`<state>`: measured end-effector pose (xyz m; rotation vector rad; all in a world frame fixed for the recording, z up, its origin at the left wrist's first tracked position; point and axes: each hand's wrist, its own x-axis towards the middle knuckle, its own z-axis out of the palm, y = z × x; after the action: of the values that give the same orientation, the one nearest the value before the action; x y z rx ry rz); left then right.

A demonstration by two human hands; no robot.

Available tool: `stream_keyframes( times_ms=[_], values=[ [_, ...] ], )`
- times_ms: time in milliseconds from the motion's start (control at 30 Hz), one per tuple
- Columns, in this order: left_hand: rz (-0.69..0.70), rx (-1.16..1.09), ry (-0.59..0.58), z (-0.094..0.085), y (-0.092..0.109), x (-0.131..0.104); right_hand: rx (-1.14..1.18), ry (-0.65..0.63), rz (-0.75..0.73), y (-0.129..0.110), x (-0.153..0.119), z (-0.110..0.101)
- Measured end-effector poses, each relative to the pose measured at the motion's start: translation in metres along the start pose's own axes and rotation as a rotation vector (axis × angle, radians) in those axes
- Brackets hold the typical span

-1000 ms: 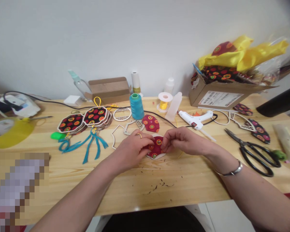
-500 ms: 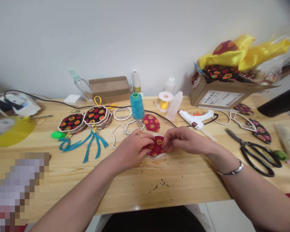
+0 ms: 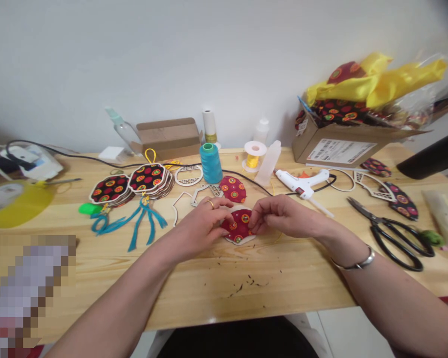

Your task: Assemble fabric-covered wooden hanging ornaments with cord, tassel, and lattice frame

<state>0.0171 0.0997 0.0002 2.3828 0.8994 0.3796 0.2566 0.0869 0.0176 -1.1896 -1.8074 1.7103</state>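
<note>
Between my hands a fabric-covered piece [image 3: 242,229], dark red with round flower motifs and a pale scalloped edge, lies on the wooden table. My left hand [image 3: 201,223] has its thumb and fingers closed on its left side. At its right edge, my right hand [image 3: 278,216] pinches with curled fingers; the fingertips are partly hidden. Just behind it lies another red patterned fabric piece [image 3: 233,190]. Pale openwork frames [image 3: 206,193] rest beside my left hand, and a teal thread spool [image 3: 211,166] stands beyond them.
A white glue gun [image 3: 302,183] with its cord and black-handled scissors [image 3: 390,233] lie to the right. Stacked patterned pieces [image 3: 151,180] with teal tassels [image 3: 144,219] sit left. At the back stand a cardboard box [image 3: 332,144] of fabric, a yellow thread spool [image 3: 253,156] and bottles [image 3: 269,161].
My left hand has shifted slightly left and its fingers have loosened a little, showing more of the red fabric. The right hand stays at the right edge.
</note>
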Motion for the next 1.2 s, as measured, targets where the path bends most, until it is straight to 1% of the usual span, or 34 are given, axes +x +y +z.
stream_keyframes(
  times_ms=[233, 333, 367, 400, 467, 533, 567, 633, 700, 767, 1000, 1200],
  values=[
    [-0.023, 0.006, -0.034, 0.002, -0.001, 0.000, -0.012, -0.001, -0.002, 0.000, -0.001, 0.000],
    [-0.019, -0.009, -0.039, 0.000, 0.001, 0.000, 0.054, 0.004, -0.036, -0.001, -0.001, -0.002],
    [-0.024, -0.017, -0.024, -0.002, 0.001, 0.000, 0.101, 0.037, -0.060, -0.001, -0.001, -0.003],
    [-0.030, -0.024, 0.006, -0.003, 0.002, 0.000, 0.149, 0.095, -0.091, -0.001, -0.001, -0.004],
    [-0.035, -0.025, 0.098, -0.005, 0.003, 0.001, 0.216, 0.262, -0.151, -0.001, 0.000, -0.007],
    [-0.029, -0.008, 0.170, -0.006, 0.004, 0.001, 0.220, 0.407, -0.178, 0.001, 0.002, -0.010],
    [-0.029, -0.001, 0.176, -0.006, 0.005, 0.001, 0.207, 0.437, -0.176, 0.002, 0.004, -0.011],
    [-0.045, 0.004, 0.128, -0.006, 0.007, 0.002, 0.168, 0.427, -0.158, 0.005, 0.006, -0.012],
    [-0.064, -0.001, 0.060, -0.005, 0.009, 0.002, 0.120, 0.385, -0.141, 0.007, 0.009, -0.010],
    [-0.070, -0.009, 0.016, -0.004, 0.010, 0.001, 0.078, 0.357, -0.133, 0.008, 0.010, -0.008],
    [-0.080, -0.028, -0.020, 0.001, 0.005, 0.000, 0.006, 0.315, -0.066, 0.006, 0.011, -0.002],
    [-0.066, -0.031, -0.038, 0.002, 0.003, 0.001, 0.010, 0.295, -0.060, 0.012, 0.014, -0.002]
  ],
)
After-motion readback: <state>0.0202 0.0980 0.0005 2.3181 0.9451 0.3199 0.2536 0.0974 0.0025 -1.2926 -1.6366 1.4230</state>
